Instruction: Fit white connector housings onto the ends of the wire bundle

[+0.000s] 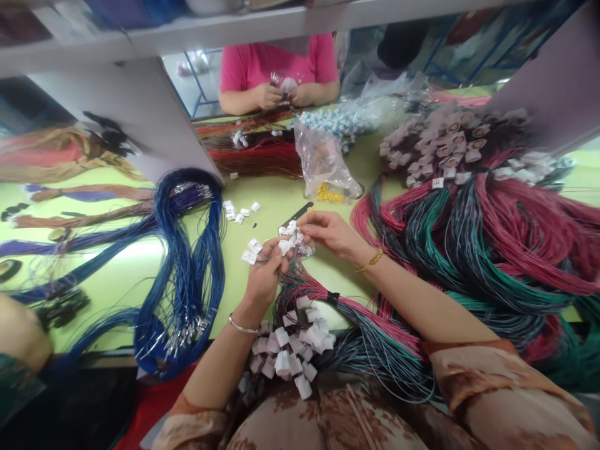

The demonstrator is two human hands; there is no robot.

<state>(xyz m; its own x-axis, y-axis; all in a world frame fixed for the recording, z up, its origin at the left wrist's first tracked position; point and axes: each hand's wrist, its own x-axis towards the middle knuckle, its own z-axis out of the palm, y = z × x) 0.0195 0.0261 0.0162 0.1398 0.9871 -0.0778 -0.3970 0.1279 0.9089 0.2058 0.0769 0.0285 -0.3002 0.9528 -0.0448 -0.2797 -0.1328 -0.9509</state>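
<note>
My left hand point(268, 270) is closed round several wires that end in small white plug connectors point(253, 249), some of which stick out to its left. My right hand point(332, 234) pinches at the cluster of white connectors point(291, 230) between both hands; its fingertips partly cover what they grip. From this cluster a bundle of pink, green and black wires point(307, 282) runs down toward me, bound by black tape point(333, 297). Larger white connectors point(285, 350) hang at the near table edge, in front of my body.
Blue wires point(187, 250) with metal ends lie left, and a large pink, green and black wire heap point(506, 231) right. Loose white connectors point(240, 214), a dark flat strip point(300, 212) and a clear bag point(323, 162) lie beyond my hands. Opposite sits a person in pink point(281, 69).
</note>
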